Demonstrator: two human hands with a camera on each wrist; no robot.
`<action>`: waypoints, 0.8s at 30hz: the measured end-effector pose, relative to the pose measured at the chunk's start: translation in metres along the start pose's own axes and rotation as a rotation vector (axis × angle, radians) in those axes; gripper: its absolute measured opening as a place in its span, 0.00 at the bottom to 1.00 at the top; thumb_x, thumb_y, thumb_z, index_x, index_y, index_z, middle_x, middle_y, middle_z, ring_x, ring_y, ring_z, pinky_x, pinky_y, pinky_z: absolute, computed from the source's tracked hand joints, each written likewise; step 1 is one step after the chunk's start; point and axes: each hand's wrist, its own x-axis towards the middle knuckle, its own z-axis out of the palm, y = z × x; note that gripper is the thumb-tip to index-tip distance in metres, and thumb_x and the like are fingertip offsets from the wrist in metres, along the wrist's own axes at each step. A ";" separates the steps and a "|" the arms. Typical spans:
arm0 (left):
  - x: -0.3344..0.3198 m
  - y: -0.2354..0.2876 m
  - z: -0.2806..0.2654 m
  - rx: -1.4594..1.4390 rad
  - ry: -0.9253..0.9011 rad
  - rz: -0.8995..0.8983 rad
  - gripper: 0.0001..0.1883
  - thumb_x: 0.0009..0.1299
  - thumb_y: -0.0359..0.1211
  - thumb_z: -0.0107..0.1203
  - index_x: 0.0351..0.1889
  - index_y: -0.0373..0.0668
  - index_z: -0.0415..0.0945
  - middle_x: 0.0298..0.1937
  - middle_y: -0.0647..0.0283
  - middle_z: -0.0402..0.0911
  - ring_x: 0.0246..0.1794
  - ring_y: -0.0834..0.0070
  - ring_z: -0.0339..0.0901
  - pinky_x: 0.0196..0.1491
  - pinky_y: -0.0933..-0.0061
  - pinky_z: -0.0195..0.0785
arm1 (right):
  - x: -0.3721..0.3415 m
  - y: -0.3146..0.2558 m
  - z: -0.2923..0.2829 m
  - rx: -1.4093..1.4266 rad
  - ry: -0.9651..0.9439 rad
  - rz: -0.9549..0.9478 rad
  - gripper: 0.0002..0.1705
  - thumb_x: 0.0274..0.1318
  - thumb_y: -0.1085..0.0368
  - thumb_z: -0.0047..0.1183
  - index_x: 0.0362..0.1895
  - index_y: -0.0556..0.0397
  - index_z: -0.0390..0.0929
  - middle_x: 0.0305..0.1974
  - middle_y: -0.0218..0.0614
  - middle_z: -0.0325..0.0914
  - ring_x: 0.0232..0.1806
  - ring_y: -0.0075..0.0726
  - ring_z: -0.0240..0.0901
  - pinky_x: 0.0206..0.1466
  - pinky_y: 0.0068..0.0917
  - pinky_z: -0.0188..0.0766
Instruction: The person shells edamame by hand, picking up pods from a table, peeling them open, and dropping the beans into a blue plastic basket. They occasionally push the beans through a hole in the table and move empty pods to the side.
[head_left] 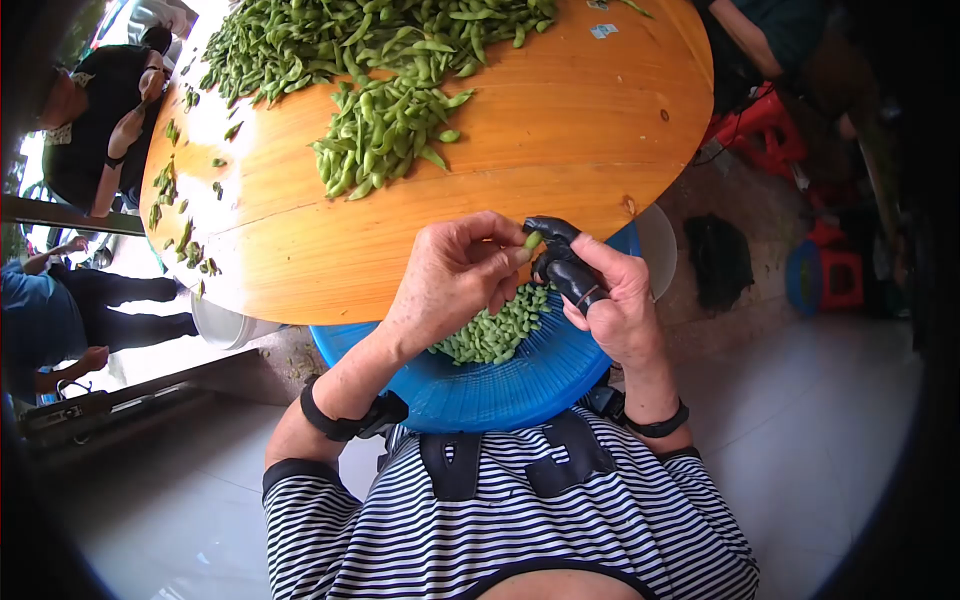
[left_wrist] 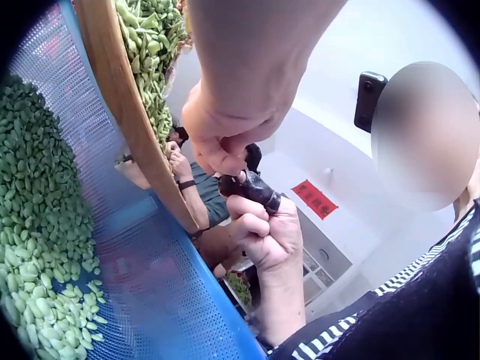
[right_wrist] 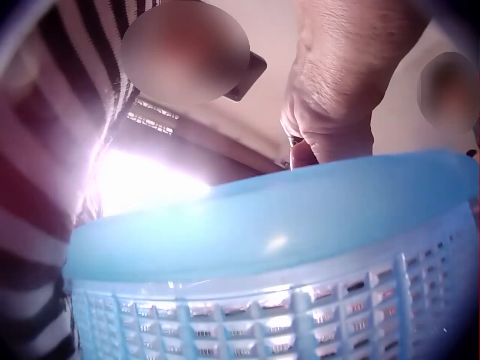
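In the head view the left hand (head_left: 450, 275) pinches one end of a green pod (head_left: 533, 241) between thumb and finger. Black coverings (head_left: 570, 275) wrap the thumb and a finger of the right hand (head_left: 622, 305), which holds the pod's other end. Both hands are close together above a blue basket (head_left: 460, 395) holding shelled green beans (head_left: 495, 335). The left wrist view shows the left hand (left_wrist: 236, 112) meeting the covered fingers of the right hand (left_wrist: 270, 236), beside the beans (left_wrist: 37, 172). Only part of the right hand (right_wrist: 330, 105) shows above the basket rim (right_wrist: 262, 217) in the right wrist view.
A large heap of pods (head_left: 300, 45) covers the far side of the wooden table (head_left: 560, 130), with a smaller pile (head_left: 380, 135) nearer. Loose scraps lie along its left edge. Other people are at the left and upper right. Red stools (head_left: 770, 135) stand on the right.
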 end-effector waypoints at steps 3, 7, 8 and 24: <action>0.000 -0.002 -0.004 -0.100 -0.090 -0.014 0.03 0.69 0.25 0.56 0.37 0.35 0.75 0.24 0.67 0.76 0.18 0.83 0.72 0.19 0.82 0.60 | 0.001 0.002 -0.003 -0.031 -0.021 -0.047 0.22 0.52 0.79 0.39 0.51 0.64 0.77 0.24 0.24 0.68 0.20 0.12 0.58 0.20 0.12 0.56; -0.001 0.000 -0.006 -0.257 -0.217 -0.107 0.04 0.68 0.26 0.59 0.36 0.36 0.75 0.27 0.67 0.77 0.24 0.84 0.73 0.24 0.81 0.64 | 0.006 0.001 -0.019 0.479 -0.197 0.201 0.22 0.51 0.77 0.38 0.50 0.64 0.77 0.24 0.24 0.67 0.19 0.11 0.55 0.19 0.12 0.53; -0.002 0.001 0.001 -0.264 -0.182 -0.096 0.05 0.67 0.27 0.60 0.36 0.37 0.75 0.29 0.68 0.78 0.27 0.85 0.73 0.27 0.82 0.64 | 0.006 0.003 -0.018 0.456 -0.171 0.202 0.25 0.46 0.76 0.36 0.50 0.64 0.76 0.23 0.23 0.65 0.19 0.11 0.52 0.19 0.13 0.53; -0.005 -0.004 -0.001 -0.006 -0.171 -0.104 0.14 0.78 0.39 0.46 0.39 0.36 0.72 0.21 0.69 0.71 0.20 0.86 0.66 0.22 0.81 0.57 | 0.001 0.001 0.006 -0.420 0.044 -0.212 0.24 0.36 0.78 0.40 0.44 0.63 0.76 0.28 0.35 0.67 0.26 0.29 0.64 0.29 0.22 0.64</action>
